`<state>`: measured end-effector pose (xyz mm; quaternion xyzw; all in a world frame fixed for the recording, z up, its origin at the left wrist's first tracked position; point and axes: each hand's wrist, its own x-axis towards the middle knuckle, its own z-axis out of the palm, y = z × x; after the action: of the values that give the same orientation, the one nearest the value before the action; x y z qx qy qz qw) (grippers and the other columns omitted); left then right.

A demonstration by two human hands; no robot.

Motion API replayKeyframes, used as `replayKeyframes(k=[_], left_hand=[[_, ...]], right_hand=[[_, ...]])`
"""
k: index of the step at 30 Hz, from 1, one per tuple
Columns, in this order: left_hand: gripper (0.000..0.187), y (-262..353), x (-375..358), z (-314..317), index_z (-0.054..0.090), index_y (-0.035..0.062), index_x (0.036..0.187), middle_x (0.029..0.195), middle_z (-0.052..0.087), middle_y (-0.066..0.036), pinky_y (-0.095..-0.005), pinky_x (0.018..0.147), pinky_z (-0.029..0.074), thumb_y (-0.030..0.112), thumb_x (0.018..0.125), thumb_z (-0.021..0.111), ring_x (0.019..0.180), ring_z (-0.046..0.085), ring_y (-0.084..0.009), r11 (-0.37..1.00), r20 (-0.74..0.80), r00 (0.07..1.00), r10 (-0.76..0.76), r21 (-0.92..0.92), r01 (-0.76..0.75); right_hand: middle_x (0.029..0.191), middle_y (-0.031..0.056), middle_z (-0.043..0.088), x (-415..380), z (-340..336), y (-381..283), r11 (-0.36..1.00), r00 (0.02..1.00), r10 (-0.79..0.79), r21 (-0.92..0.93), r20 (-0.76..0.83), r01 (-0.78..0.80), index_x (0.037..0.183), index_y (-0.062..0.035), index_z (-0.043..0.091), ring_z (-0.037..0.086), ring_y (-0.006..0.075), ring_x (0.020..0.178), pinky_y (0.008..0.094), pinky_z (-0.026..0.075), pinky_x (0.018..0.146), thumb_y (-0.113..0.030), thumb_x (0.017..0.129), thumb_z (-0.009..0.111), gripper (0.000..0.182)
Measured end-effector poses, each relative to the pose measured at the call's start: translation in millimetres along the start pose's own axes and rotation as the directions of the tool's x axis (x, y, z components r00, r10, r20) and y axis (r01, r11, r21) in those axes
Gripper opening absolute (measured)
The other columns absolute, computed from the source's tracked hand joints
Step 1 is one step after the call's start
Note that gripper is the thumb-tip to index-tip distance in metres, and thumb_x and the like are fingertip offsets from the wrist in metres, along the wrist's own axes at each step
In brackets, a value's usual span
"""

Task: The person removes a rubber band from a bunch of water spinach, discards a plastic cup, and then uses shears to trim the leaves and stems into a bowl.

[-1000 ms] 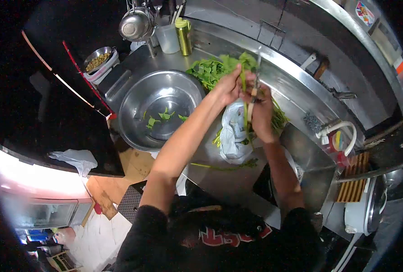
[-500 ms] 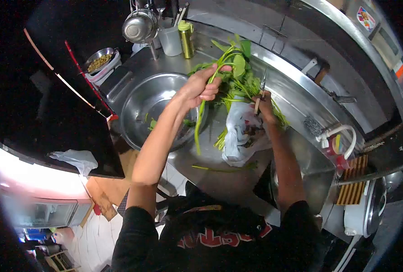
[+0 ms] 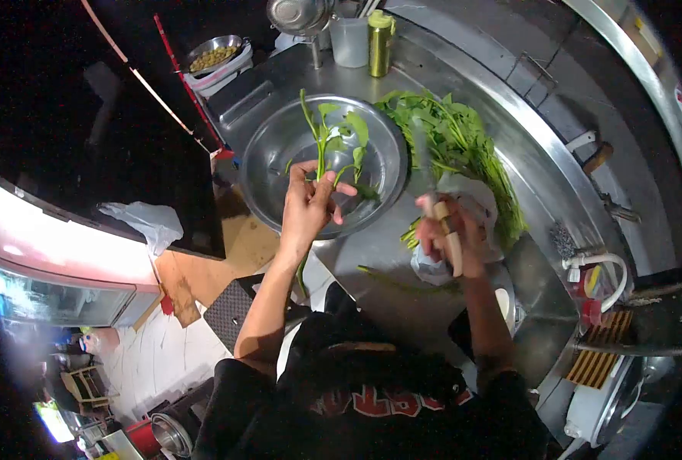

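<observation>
My left hand grips a leafy green stem over the large metal basin, its leaves upright above the fingers. A few loose leaves lie in the basin. My right hand holds a knife with a pale handle; its blade is blurred and points up and away from me. Under and beyond that hand, a big bunch of leafy greens lies on the steel counter, partly in a clear plastic bag. One loose stem rests on the counter nearer to me.
A green bottle and a plastic container stand behind the basin. At the back left is a bowl of small round items. A white hose and a slatted wooden rack are on the right.
My left hand has moved with its stem from beside the bunch to over the basin. My right hand has drawn back from the greens with the knife. The view has shifted.
</observation>
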<state>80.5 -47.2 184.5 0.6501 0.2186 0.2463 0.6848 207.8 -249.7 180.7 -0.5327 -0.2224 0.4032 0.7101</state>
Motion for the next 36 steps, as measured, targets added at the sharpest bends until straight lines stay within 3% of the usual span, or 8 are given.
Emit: replayKeyframes(k=[4, 6, 11, 16, 23, 28, 32, 36], left_hand=[[0.024, -20.5, 1.8, -8.4, 0.037, 0.005, 0.109, 0.084, 0.064, -0.012, -0.0213, 0.04, 0.038, 0.02, 0.093, 0.046, 0.047, 0.052, -0.012, 0.994, -0.122, 0.992, -0.02, -0.108, 0.006], [0.021, -37.8, 9.9, -15.0, 0.04, 0.0045, 0.107, 0.087, 0.064, -0.011, -0.0216, 0.043, 0.041, 0.018, 0.092, 0.048, 0.051, 0.055, -0.0124, 0.99, -0.207, 0.975, 0.079, -0.096, -0.1], [0.023, -39.6, 7.3, -22.0, 0.041, 0.0029, 0.107, 0.095, 0.064, -0.015, -0.0243, 0.048, 0.046, 0.012, 0.09, 0.053, 0.058, 0.061, -0.0161, 0.968, -0.244, 0.97, 0.016, -0.239, -0.077], [0.022, -36.4, 5.7, -25.1, 0.041, 0.002, 0.106, 0.094, 0.063, -0.016, -0.0229, 0.045, 0.047, 0.009, 0.089, 0.052, 0.06, 0.063, -0.0182, 0.95, -0.26, 0.966, -0.001, -0.301, -0.08], [0.018, -36.4, 3.7, -22.3, 0.044, 0.0006, 0.103, 0.088, 0.064, -0.014, -0.0214, 0.041, 0.045, 0.007, 0.088, 0.052, 0.059, 0.064, -0.0161, 0.98, -0.294, 0.956, 0.022, -0.182, -0.079], [0.016, -40.7, 3.7, -21.6, 0.045, -0.0002, 0.101, 0.083, 0.064, -0.012, -0.0211, 0.041, 0.044, 0.005, 0.088, 0.052, 0.058, 0.063, -0.0143, 0.995, -0.292, 0.956, 0.019, -0.091, -0.048], [0.017, -43.3, 4.8, -23.1, 0.044, -0.0001, 0.102, 0.087, 0.065, -0.013, -0.0209, 0.04, 0.043, 0.006, 0.088, 0.052, 0.057, 0.063, -0.0146, 0.994, -0.276, 0.961, 0.006, -0.099, -0.035], [0.018, -42.7, 3.3, -26.3, 0.041, 0.0026, 0.103, 0.094, 0.064, -0.015, -0.0215, 0.039, 0.043, 0.007, 0.089, 0.052, 0.056, 0.063, -0.0158, 0.982, -0.263, 0.965, 0.007, -0.179, -0.055]], right_hand=[[0.071, 0.0088, 0.056, 6.4, 31.0, 12.8, 0.985, 0.98, 0.172, -0.032, 0.1, -0.17, 0.114, -0.0002, 0.045, 0.049, 0.0082, 0.047, 0.0212, 0.037, 0.039, -0.029, 0.083, 0.062, 0.046], [0.074, 0.0086, 0.056, 8.0, 45.8, 10.1, 0.934, 0.974, 0.184, -0.331, 0.132, -0.131, 0.114, 0.0003, 0.044, 0.049, 0.0074, 0.048, 0.0204, 0.037, 0.04, -0.026, 0.084, 0.061, 0.043], [0.071, 0.0053, 0.058, 17.8, 60.3, 21.7, 0.933, 0.964, 0.244, -0.298, 0.106, -0.203, 0.109, -0.0027, 0.049, 0.047, 0.0056, 0.045, 0.0192, 0.035, 0.038, -0.032, 0.078, 0.068, 0.046], [0.072, 0.0047, 0.057, 28.2, 69.4, 25.2, 0.896, 0.943, 0.306, -0.373, 0.13, -0.239, 0.108, -0.002, 0.049, 0.047, 0.0044, 0.045, 0.018, 0.036, 0.038, -0.025, 0.086, 0.06, 0.033], [0.069, 0.0029, 0.056, 43.7, 76.6, 36.4, 0.89, 0.939, 0.319, -0.382, 0.128, -0.251, 0.105, -0.0044, 0.051, 0.046, 0.0042, 0.043, 0.0175, 0.035, 0.037, -0.028, 0.086, 0.06, 0.031], [0.063, 0.0004, 0.054, 49.1, 81.9, 35.7, 0.941, 0.956, 0.214, -0.306, 0.199, -0.146, 0.099, -0.005, 0.053, 0.043, 0.0042, 0.039, 0.0184, 0.033, 0.034, -0.028, 0.085, 0.062, 0.028], [0.06, -0.0025, 0.051, 51.3, 81.5, 37.4, 0.941, 0.949, 0.241, -0.287, 0.203, -0.178, 0.103, -0.0048, 0.054, 0.043, 0.0029, 0.04, 0.0176, 0.031, 0.034, -0.023, 0.083, 0.065, 0.029], [0.055, -0.0012, 0.049, 49.8, 75.5, 34.8, 0.913, 0.958, 0.246, -0.367, 0.147, -0.178, 0.094, -0.0049, 0.054, 0.042, 0.0061, 0.036, 0.0201, 0.034, 0.033, -0.033, 0.084, 0.061, 0.031]])
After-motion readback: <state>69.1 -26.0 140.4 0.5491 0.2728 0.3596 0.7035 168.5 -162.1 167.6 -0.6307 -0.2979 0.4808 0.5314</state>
